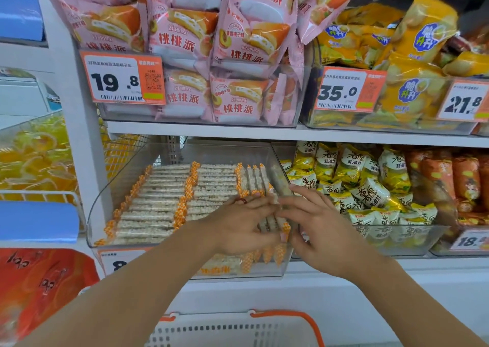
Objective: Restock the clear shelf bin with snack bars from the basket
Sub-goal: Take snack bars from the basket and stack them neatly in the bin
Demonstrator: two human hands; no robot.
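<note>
Scanning from the far left, I see orange-red packets low down and yellow jelly cups in a wire rack above them. Next comes the clear shelf bin on the lower shelf, with snack bars laid flat in two neat rows, their orange-checked ends lined up. Above it sits a bin of pink peach-pie packs behind a price tag reading 19.8.

My left hand lies palm-down over the right part of the bin, fingers spread and resting on a row of upright bars standing on edge along the right wall. My right hand meets it at the bin's right front corner, fingers loosely apart, fingertips touching those same bars (whether either hand actually pinches one I cannot tell, since the fingers overlap).

Below the hands, at the bottom edge, the white basket with its orange handle shows only its rim. To the right sit yellow-and-white packets in the neighbouring bin, with yellow chip bags on the shelf above.
</note>
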